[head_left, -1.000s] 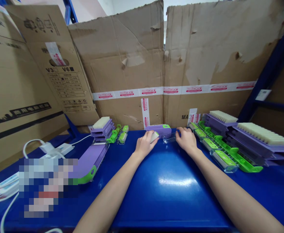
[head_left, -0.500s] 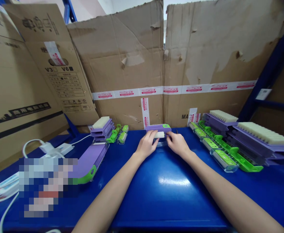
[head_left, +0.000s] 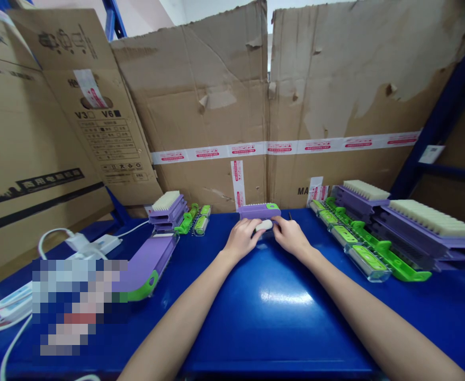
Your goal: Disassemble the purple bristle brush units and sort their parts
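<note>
Near the back of the table, my left hand [head_left: 241,238] is closed around a small white block [head_left: 264,226] with rounded ends. Fingers of my right hand [head_left: 291,235] are bent and pressed together just to its right. Whatever lies in that pinch, if anything, is too small to make out. Directly behind both hands is a purple plastic piece [head_left: 258,211] with a toothed top edge and a green tab at its right end; the hands partly cover its lower side. A thin dark tip [head_left: 290,216] shows just behind my right hand.
On the left lie a purple part with a green end [head_left: 147,264], a cream-topped purple stack [head_left: 167,209] and a white power strip [head_left: 103,244] with cables. Rightwards stand cream-topped purple units [head_left: 427,227], green strips [head_left: 383,254] and clear-cased pieces [head_left: 367,262]. Cardboard [head_left: 200,116] walls the back.
The white block has turned and dropped slightly in my left hand, now showing a rounded end. Both hands stay in almost the same place.
</note>
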`<move>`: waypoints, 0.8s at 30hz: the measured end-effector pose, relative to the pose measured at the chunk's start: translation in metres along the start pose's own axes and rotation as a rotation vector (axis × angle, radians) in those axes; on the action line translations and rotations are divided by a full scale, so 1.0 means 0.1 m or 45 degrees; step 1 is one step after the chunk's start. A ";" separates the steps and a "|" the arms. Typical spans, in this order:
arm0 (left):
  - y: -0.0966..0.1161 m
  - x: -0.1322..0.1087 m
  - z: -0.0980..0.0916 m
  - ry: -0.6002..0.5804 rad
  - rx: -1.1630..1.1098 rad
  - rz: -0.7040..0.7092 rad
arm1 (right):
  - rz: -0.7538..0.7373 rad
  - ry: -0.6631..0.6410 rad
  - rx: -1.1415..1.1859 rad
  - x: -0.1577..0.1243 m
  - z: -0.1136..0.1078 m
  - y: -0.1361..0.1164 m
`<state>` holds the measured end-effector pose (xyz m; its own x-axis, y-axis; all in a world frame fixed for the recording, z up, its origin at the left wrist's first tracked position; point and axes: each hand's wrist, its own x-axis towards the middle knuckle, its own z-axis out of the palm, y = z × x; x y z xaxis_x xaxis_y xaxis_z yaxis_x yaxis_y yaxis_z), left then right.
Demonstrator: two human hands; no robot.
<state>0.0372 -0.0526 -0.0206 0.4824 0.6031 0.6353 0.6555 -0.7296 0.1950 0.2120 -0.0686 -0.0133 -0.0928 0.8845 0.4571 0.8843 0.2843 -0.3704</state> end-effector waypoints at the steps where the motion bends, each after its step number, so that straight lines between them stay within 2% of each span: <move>1: 0.00 0.00 0.01 -0.004 -0.001 0.026 | 0.010 -0.007 -0.002 0.00 0.00 0.00; 6: 0.03 0.01 0.00 -0.090 0.070 0.090 | 0.062 -0.047 -0.024 0.01 0.00 0.00; 15: 0.01 0.01 -0.03 -0.224 0.134 0.051 | 0.103 -0.101 -0.090 0.00 -0.01 -0.02; 19: 0.02 0.00 -0.01 -0.202 0.157 0.038 | 0.108 -0.105 -0.133 0.00 -0.02 -0.03; 24: 0.03 0.01 -0.03 -0.091 0.170 -0.021 | 0.128 -0.090 -0.197 0.00 -0.03 -0.04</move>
<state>0.0378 -0.0557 -0.0171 0.5078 0.6397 0.5770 0.7330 -0.6727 0.1007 0.2098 -0.0711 -0.0093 -0.0278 0.9310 0.3639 0.9501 0.1378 -0.2799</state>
